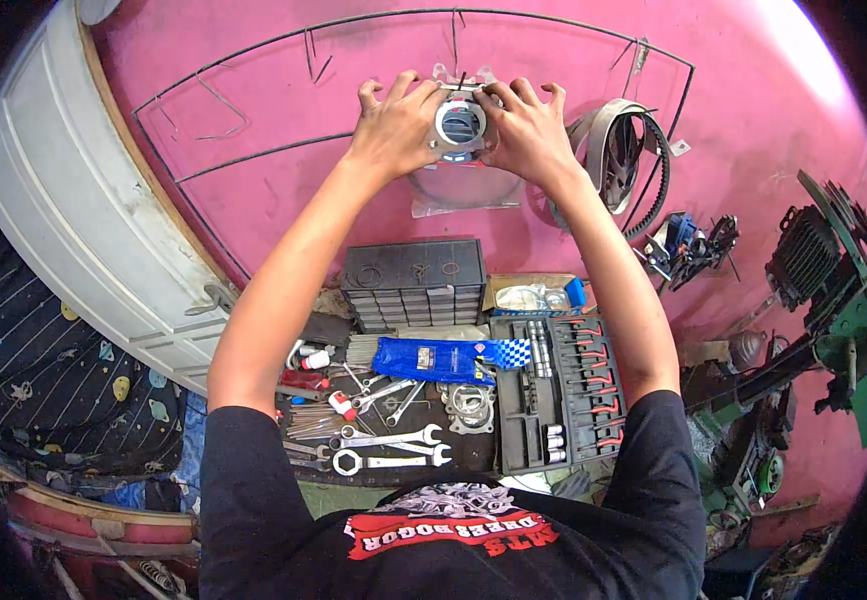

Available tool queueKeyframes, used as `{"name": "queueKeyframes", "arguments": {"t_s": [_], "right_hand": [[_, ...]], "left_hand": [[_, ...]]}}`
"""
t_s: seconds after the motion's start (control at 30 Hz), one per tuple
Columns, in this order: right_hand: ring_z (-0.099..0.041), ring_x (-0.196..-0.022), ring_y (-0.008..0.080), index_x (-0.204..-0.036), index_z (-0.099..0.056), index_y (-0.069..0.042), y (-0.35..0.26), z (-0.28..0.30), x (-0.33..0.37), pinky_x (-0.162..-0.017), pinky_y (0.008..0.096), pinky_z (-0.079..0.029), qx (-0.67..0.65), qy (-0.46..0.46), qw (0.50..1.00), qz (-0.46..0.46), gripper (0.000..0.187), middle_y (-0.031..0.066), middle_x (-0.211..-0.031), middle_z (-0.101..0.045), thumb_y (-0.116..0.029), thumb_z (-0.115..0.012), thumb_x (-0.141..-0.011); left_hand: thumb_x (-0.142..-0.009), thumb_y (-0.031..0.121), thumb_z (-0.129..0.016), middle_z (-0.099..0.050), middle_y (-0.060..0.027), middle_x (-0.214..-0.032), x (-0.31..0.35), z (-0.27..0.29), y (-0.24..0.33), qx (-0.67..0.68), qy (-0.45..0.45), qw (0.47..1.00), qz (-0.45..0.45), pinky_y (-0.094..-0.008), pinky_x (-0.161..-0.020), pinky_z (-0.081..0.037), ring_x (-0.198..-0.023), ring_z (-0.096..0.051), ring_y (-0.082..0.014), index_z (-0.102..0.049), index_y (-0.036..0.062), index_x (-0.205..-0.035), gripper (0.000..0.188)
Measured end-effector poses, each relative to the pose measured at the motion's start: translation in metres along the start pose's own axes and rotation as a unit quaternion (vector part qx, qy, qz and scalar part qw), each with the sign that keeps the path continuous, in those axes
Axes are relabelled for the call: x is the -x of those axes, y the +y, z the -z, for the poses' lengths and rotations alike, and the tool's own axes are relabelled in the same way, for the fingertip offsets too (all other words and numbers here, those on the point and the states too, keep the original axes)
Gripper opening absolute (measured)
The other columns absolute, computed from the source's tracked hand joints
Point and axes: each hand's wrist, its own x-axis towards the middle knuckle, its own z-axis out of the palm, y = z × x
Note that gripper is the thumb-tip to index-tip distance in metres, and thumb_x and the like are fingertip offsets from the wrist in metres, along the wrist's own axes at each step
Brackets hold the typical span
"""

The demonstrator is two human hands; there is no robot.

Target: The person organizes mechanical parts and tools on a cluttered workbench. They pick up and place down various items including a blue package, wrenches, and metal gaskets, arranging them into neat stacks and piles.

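Both arms reach up toward the pink wall. My left hand [400, 130] pinches the left side of a stack of flat grey gaskets [461, 151] with a large round hole. At its right side my right hand [531, 132] grips the same stack. The gaskets hang at, or are held against, a thin wire hook [455, 42] on the wall rack; whether the hook passes through them is hidden by my fingers. Just below is a clear plastic bag [468, 190] against the wall.
A black drawer cabinet [413, 282] stands below. On the bench lie several combination wrenches [393, 461], a blue packet [433, 357], more gaskets [469, 406] and a socket tool tray [593, 385]. Belts [653, 170] hang at right; a white door [63, 190] is at left.
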Motion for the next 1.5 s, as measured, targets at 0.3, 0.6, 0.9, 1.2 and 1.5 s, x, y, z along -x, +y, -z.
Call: {"name": "queueKeyframes", "arguments": {"t_s": [0.3,0.6,0.9,1.2,1.5], "right_hand": [[-0.054,-0.123,0.024,-0.137,-0.062,-0.012,-0.001,-0.009,0.001,-0.102,0.0654,-0.039,0.005,-0.026,1.0,-0.008,0.092,0.002,-0.138,-0.057,-0.039,-0.091,-0.055],[-0.054,-0.122,0.0235,-0.138,-0.062,-0.013,-0.001,-0.018,0.0,-0.101,0.0665,-0.039,0.008,-0.038,0.999,-0.01,0.091,0.0016,-0.14,-0.056,-0.04,-0.091,-0.056],[-0.055,-0.121,0.0218,-0.139,-0.061,-0.014,-0.002,-0.021,0.003,-0.102,0.0652,-0.037,0.02,-0.053,0.998,-0.013,0.072,-0.0003,-0.138,-0.058,-0.025,-0.083,-0.072],[-0.057,-0.123,0.021,-0.141,-0.061,-0.016,-0.006,-0.021,0.005,-0.103,0.0654,-0.037,0.039,-0.076,0.996,-0.018,0.07,-0.001,-0.142,-0.061,-0.022,-0.081,-0.075],[-0.056,-0.126,0.0213,-0.144,-0.058,-0.018,-0.009,-0.019,0.008,-0.101,0.0664,-0.038,0.039,-0.073,0.996,-0.024,0.072,-0.0027,-0.144,-0.061,-0.024,-0.081,-0.076]], "left_hand": [[-0.072,0.049,-0.082,-0.06,0.0004,-0.137,0.0,-0.009,-0.001,-0.006,-0.031,0.999,0.0,-0.0623,-0.101,-0.03,-0.136,-0.046,-0.0223,-0.062,0.0171,-0.136,0.074],[-0.075,0.046,-0.081,-0.058,0.0016,-0.138,0.0,-0.015,-0.005,-0.009,-0.044,0.999,-0.008,-0.0632,-0.101,-0.033,-0.135,-0.047,-0.0225,-0.062,0.0188,-0.136,0.069],[-0.076,0.039,-0.081,-0.057,0.0001,-0.136,0.0,-0.022,-0.007,-0.004,-0.047,0.999,-0.012,-0.065,-0.099,-0.035,-0.134,-0.048,-0.0216,-0.062,0.0174,-0.136,0.066],[-0.076,0.035,-0.081,-0.056,-0.0009,-0.136,0.0,-0.027,-0.009,0.01,-0.044,0.999,-0.011,-0.0659,-0.098,-0.036,-0.134,-0.047,-0.0223,-0.062,0.0186,-0.137,0.066],[-0.074,0.034,-0.084,-0.052,-0.0023,-0.144,0.003,-0.028,-0.009,0.034,-0.061,0.997,0.01,-0.0657,-0.1,-0.035,-0.138,-0.044,-0.0249,-0.059,0.0208,-0.142,0.074]]}}
